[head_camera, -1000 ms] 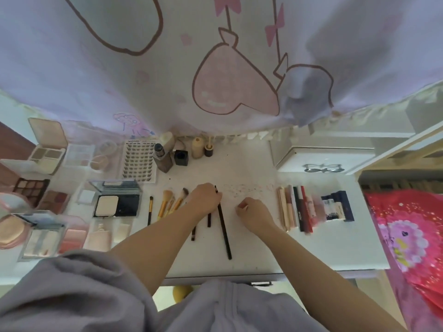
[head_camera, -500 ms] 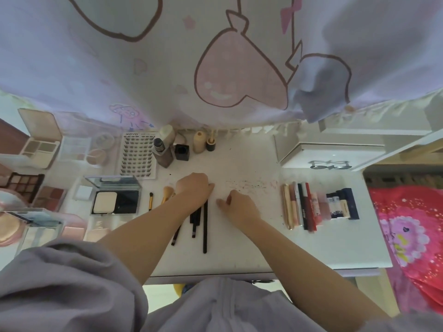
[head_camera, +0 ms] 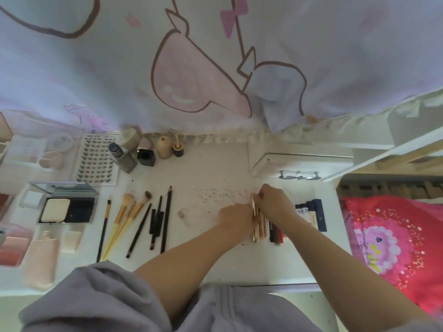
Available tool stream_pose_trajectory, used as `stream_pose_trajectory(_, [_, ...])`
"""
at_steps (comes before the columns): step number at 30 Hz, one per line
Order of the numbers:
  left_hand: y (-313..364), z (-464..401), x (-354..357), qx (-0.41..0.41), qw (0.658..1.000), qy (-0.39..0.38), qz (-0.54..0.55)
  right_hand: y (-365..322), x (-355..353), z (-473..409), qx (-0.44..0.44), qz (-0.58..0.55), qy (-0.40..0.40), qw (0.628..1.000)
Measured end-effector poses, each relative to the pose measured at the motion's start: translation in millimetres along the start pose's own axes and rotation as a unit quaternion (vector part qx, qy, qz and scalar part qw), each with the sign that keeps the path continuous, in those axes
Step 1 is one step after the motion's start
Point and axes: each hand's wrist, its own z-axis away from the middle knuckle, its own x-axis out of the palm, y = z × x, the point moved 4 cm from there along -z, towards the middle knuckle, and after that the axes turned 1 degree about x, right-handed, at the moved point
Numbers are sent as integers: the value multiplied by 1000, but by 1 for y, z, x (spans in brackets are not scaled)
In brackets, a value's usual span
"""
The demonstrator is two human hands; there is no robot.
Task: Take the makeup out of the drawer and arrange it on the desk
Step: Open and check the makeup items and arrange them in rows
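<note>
On the white desk (head_camera: 211,168), my left hand (head_camera: 236,218) and my right hand (head_camera: 273,204) meet at the left end of a row of lipsticks and slim tubes (head_camera: 273,232). Both close on a gold tube (head_camera: 254,232) that lies lengthwise between them; my right fingers pinch its far end. Most of the row is hidden under my right wrist. A dark blue box (head_camera: 317,214) lies at the row's right end. Left of my hands, makeup brushes and dark pencils (head_camera: 143,219) lie side by side, untouched.
Open powder compact (head_camera: 67,209), lash tray (head_camera: 98,159), palettes and puffs fill the desk's left. Small bottles (head_camera: 143,154) stand at the back under a hanging curtain (head_camera: 215,68). A white drawer unit (head_camera: 299,164) sits at the back right. Red bedding (head_camera: 395,236) lies beyond the right edge.
Both hands have left the brushes and pencils and moved right to the row of lipsticks. The long dark pencil now lies straight in line with the brushes.
</note>
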Motion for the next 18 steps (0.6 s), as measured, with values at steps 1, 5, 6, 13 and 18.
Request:
stream_pose_trajectory(1, [4, -2, 2, -14, 1000, -8, 4, 0, 0, -2, -10, 7, -4, 1000])
stream_pose_trajectory(5, [8, -3, 8, -54, 998, 0, 35, -8, 5, -8, -45, 53, -33, 997])
stream_pose_trajectory(6, [6, -4, 9, -68, 996, 7, 50, -12, 6, -8, -50, 66, -38, 996])
stream_pose_trajectory(13, [-23, 13, -7, -110, 979, 37, 171, -36, 0, -2, -49, -69, -107, 991])
stream_pose_trajectory(18, [-51, 40, -32, -7, 970, 114, 217, -62, -18, 17, -87, -230, -147, 958])
